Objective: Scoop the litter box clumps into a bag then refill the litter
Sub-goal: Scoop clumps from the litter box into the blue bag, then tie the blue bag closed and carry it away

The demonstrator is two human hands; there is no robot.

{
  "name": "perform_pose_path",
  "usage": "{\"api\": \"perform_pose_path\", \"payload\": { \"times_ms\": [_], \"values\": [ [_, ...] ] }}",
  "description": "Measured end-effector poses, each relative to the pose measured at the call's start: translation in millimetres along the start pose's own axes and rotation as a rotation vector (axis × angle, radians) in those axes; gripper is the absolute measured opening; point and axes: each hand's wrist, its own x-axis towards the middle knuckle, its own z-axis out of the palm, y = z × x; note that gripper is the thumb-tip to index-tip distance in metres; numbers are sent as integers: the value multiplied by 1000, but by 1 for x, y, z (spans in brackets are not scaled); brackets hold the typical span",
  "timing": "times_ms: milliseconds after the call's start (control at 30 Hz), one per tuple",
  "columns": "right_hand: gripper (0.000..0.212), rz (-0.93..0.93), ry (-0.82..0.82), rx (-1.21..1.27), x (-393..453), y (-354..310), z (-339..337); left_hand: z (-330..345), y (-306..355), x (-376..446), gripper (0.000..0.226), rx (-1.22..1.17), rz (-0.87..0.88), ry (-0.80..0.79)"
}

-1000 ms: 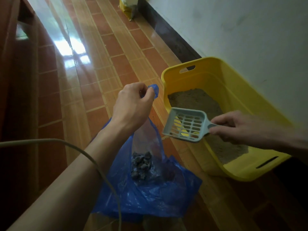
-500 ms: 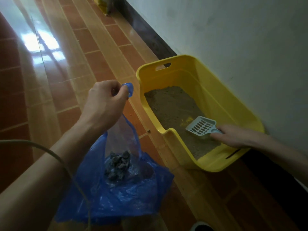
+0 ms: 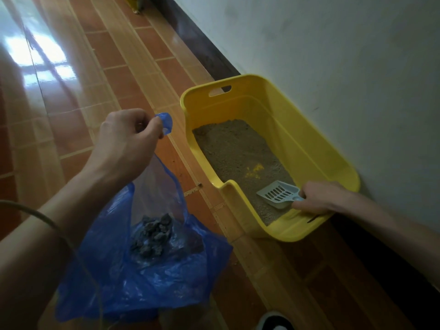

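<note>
A yellow litter box (image 3: 307,148) stands against the wall with brown litter (image 3: 234,148) across its bottom. My right hand (image 3: 316,196) grips the handle of a pale slotted scoop (image 3: 278,194), whose head rests on the litter at the box's near end. My left hand (image 3: 127,141) pinches one handle of a blue plastic bag (image 3: 147,277) and holds it up to the left of the box. Dark grey clumps (image 3: 152,234) lie in the bottom of the bag.
The floor (image 3: 78,96) is glossy reddish tile with window glare at the left. A white wall (image 3: 333,55) with a dark baseboard runs along the right. A yellowish bag (image 3: 135,3) stands far up the wall. A thin cable (image 3: 47,222) crosses my left forearm.
My right hand has carried the empty scoop from above the box's front rim down into the box, onto the litter at its near end. The left hand still holds the bag up.
</note>
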Motion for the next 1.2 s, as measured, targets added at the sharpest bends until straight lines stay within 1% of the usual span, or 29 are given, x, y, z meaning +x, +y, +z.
{"api": "perform_pose_path", "payload": {
  "times_ms": [100, 200, 267, 300, 333, 367, 400, 433, 467, 500, 533, 567, 600, 667, 733, 767, 800, 833, 900, 933, 967, 1000, 1100, 1133, 1200],
  "values": [
    [37, 21, -22, 33, -1, 0, 0, 1, 2, -1, 35, -8, 4, -16],
    [46, 19, 8, 23, -8, 0, -4, 0, 2, -1, 36, 2, -6, -6],
    [51, 11, 104, -78, -14, -2, -9, -1, 2, -2, 36, 5, -5, 5],
    [51, -8, 195, -133, -17, -4, -11, -2, 2, -2, 36, 5, -3, 10],
    [49, -57, 317, -146, -20, -7, -12, -3, 1, -2, 36, 5, -5, 17],
    [45, -148, 456, -70, -23, -13, -14, -5, 0, -3, 36, 6, -7, 23],
    [41, -270, 574, 84, -28, -21, -18, -6, -1, -3, 36, 4, -7, 30],
    [38, -409, 649, 264, -37, -31, -24, -7, -1, -3, 36, 1, -3, 37],
    [37, -545, 690, 421, -48, -43, -30, -9, -2, -3, 35, -1, 6, 46],
    [38, -670, 693, 534, -58, -54, -35, -11, -2, -4, 34, -1, 20, 56],
    [40, -780, 655, 607, -70, -65, -41, -13, -2, -5, 33, 0, 38, 64],
    [46, -873, 577, 646, -82, -76, -45, -16, -2, -6, 32, 3, 58, 71],
    [56, -953, 482, 644, -92, -85, -47, -19, -2, -8, 30, 8, 77, 78],
    [78, -1064, 331, 544, -106, -101, -48, -25, -4, -11, 27, 12, 106, 94],
    [89, -1115, 267, 451, -112, -115, -44, -32, -6, -14, 20, 4, 125, 128],
    [88, -1128, 265, 447, -113, -121, -41, -34, -8, -14, 16, -4, 133, 150],
    [82, -1149, 284, 462, -112, -127, -37, -36, -8, -16, 16, -14, 142, 174],
    [69, -1176, 328, 487, -110, -134, -32, -41, -9, -18, 17, -21, 149, 192],
    [34, -1199, 429, 581, -108, -144, -24, -50, -10, -23, 19, -45, 164, 210],
    [20, -1195, 442, 663, -109, -147, -21, -55, -10, -25, 19, -61, 173, 224],
    [14, -1187, 429, 760, -110, -150, -20, -60, -11, -27, 19, -73, 184, 245],
    [13, -1181, 405, 859, -113, -153, -21, -63, -10, -29, 19, -74, 198, 274],
    [22, -1186, 309, 1171, -124, -159, -31, -74, -6, -31, 29, -89, 211, 347],
    [25, -1186, 266, 1278, -129, -163, -37, -77, -8, -29, 34, -126, 186, 340],
    [29, -1192, 174, 1463, -138, -172, -49, -82, -7, -29, 43, -264, 108, 275]
  ]
}}
